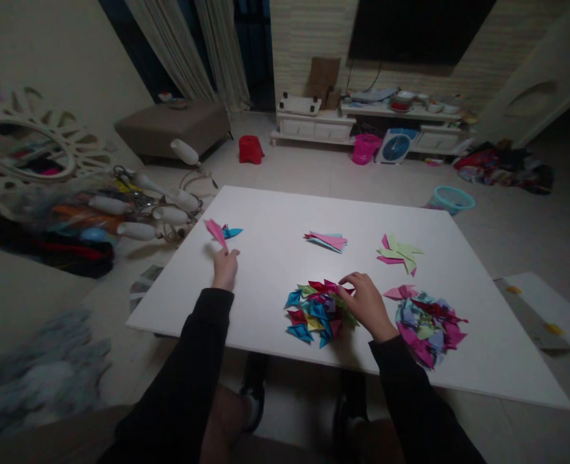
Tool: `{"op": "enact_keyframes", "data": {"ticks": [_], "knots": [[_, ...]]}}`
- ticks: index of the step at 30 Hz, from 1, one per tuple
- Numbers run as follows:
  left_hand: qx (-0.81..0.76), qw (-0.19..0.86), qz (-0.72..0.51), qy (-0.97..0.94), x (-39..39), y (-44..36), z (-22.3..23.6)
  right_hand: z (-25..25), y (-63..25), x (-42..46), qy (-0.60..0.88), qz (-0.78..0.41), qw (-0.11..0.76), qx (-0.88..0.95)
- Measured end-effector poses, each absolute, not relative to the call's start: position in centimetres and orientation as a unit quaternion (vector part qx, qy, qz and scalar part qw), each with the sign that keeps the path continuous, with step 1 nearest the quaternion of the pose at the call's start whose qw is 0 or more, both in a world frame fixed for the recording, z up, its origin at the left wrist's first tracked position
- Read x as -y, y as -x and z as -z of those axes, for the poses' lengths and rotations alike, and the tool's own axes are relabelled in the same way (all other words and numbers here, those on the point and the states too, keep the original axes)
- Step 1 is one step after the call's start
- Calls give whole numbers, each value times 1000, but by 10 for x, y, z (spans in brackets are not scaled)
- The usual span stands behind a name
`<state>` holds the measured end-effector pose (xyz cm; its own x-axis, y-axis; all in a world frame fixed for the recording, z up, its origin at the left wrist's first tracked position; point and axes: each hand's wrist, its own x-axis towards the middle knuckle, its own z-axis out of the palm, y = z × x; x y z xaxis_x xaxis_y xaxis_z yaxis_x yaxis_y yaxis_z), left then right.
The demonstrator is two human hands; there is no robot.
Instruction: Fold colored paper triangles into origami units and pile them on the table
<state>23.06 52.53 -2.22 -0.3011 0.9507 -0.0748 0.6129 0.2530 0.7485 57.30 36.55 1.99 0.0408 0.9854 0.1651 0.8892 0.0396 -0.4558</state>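
My left hand (226,267) pinches the lower end of a pink folded paper piece (215,232) over the table's left side. Just behind it lies a blue folded paper piece (233,232). At the upper right edge of a mixed pile of small folded papers (316,312), my right hand (369,306) has its thumb and fingers closed around a dark red folded paper piece (348,290), partly hidden by the fingers. Right of that hand is a second pile of folded papers (430,328), mostly pink, purple and green.
Pink and light blue folded strips (327,241) lie mid-table, and green and pink ones (400,251) lie to their right. The white table (265,212) has a lamp with several white shades (169,214) by its left edge. A turquoise basket (452,198) stands beyond the right corner.
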Motion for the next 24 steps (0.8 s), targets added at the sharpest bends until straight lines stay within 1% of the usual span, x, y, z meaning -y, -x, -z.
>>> {"op": "enact_keyframes", "data": {"ticks": [2,3,6,8,11,17,21,24], "knots": [[-694,347,-438,-453,-514,-263,11,-26,-566,-362,679,-110,250,681],[-657,384,-481,-435,-506,-280,7,-28,-562,-360,676,-114,263,679],[-551,497,-538,-400,-477,-329,-5,-36,-553,-354,668,-134,314,662],[-502,565,-535,-378,-457,-355,-11,-40,-549,-350,665,-152,356,639],[-460,621,-517,-368,-431,-381,-20,-45,-545,-345,664,-188,413,594],[-414,693,-464,-365,-394,-405,-27,-44,-544,-341,643,-303,519,474],[-387,721,-435,-375,-386,-413,-25,-35,-549,-348,605,-380,589,377],[-372,730,-425,-384,-391,-417,-26,-32,-553,-358,592,-382,625,335]]}}
